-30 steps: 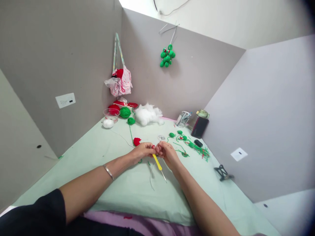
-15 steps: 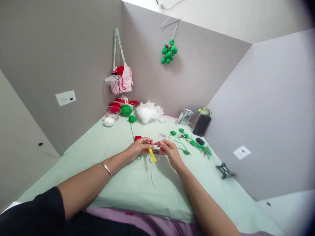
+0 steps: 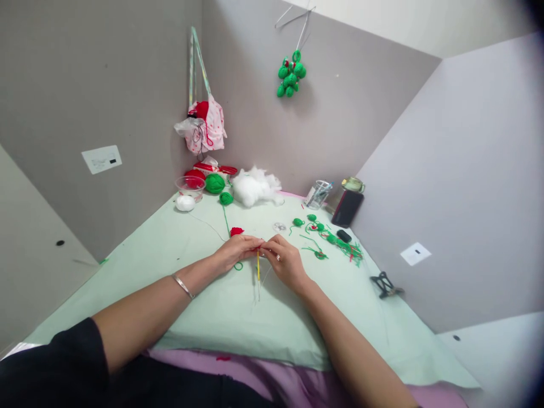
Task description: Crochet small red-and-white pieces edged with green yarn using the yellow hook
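So it looks like a fiddly bit of fingertip yarn work is being done here. Both hands are brought together over the pale green cloth-covered table (image 3: 204,323), fingertips pretty much meeting. A slim hook with a yellow handle and metal tip (image 3: 258,267) is held beneath the left fingertips, its tip pointed toward the person's body. A small bit of red yarn (image 3: 258,246) can just be made out where the hands meet, mostly covered by fingers.

As for the next move, I'd guess a steady pinch is called for on the left, with the yarn handled gently on the right and the hook kept from slipping.

Fingers: on the left hand (image 3: 238,251) they're drawn in narrow, with the hook seemingly clamped. On the right hand (image 3: 284,262) they're curled and set close together at the red yarn, but whether anything is actually gripped can't be told from this angle. A thin pale thread (image 3: 266,276) is seen hanging just beside it.

A bright red clump of yarn (image 3: 237,231) is left just beyond the left hand, and a loop of green yarn (image 3: 238,266) is seen just below it.
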`<action>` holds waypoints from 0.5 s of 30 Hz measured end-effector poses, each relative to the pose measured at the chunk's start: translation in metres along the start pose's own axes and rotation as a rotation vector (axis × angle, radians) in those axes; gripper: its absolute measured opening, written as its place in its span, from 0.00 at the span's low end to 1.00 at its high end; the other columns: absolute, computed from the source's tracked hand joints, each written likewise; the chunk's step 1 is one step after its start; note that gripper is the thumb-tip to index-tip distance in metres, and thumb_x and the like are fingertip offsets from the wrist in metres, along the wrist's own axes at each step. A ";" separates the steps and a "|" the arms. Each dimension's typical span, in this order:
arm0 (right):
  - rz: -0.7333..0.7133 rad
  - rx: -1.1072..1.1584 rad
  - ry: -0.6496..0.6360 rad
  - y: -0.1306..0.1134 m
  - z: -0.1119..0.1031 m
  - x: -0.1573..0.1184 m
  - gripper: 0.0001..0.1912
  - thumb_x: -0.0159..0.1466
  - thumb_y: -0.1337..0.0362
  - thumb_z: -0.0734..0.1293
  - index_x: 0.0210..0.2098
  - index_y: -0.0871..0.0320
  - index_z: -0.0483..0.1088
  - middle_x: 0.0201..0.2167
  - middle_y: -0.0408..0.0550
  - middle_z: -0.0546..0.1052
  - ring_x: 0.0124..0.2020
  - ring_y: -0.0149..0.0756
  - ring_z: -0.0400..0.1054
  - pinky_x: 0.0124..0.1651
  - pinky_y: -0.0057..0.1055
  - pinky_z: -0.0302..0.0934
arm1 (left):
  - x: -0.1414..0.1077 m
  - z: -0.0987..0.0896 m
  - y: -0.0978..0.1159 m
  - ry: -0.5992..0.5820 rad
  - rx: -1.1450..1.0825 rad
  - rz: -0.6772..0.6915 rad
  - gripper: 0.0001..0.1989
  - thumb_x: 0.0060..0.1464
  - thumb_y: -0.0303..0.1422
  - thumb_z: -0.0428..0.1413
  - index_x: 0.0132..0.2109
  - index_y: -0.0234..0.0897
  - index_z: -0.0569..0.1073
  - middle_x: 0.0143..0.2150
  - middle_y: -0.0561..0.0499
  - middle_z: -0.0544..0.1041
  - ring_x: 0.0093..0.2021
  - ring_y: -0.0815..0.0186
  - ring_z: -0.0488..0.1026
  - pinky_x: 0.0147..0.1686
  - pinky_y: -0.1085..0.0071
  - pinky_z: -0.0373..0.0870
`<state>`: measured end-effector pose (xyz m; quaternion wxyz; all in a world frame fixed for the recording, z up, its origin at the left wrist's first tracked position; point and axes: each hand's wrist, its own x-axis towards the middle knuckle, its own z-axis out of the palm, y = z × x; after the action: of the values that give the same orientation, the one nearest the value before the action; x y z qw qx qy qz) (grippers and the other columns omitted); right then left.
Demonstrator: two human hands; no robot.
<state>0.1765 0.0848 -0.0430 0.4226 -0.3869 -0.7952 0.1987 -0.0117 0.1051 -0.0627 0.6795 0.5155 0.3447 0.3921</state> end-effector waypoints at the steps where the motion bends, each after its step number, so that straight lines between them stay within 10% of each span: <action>1: -0.009 -0.004 -0.017 0.000 -0.001 0.000 0.08 0.66 0.62 0.67 0.35 0.51 0.81 0.31 0.46 0.74 0.30 0.34 0.67 0.36 0.32 0.62 | 0.001 -0.001 -0.001 0.004 -0.002 -0.004 0.19 0.66 0.39 0.59 0.60 0.35 0.73 0.58 0.41 0.76 0.53 0.55 0.77 0.51 0.53 0.78; 15: 0.222 0.093 0.059 0.012 0.002 0.006 0.08 0.63 0.59 0.67 0.32 0.55 0.78 0.32 0.48 0.76 0.31 0.36 0.69 0.35 0.33 0.65 | 0.006 0.003 -0.013 0.059 0.026 0.052 0.18 0.66 0.38 0.59 0.59 0.35 0.73 0.57 0.42 0.77 0.51 0.57 0.78 0.49 0.54 0.79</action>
<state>0.1779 0.0968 -0.0483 0.4387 -0.4583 -0.7245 0.2694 -0.0044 0.1073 -0.0748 0.6520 0.5211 0.3562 0.4201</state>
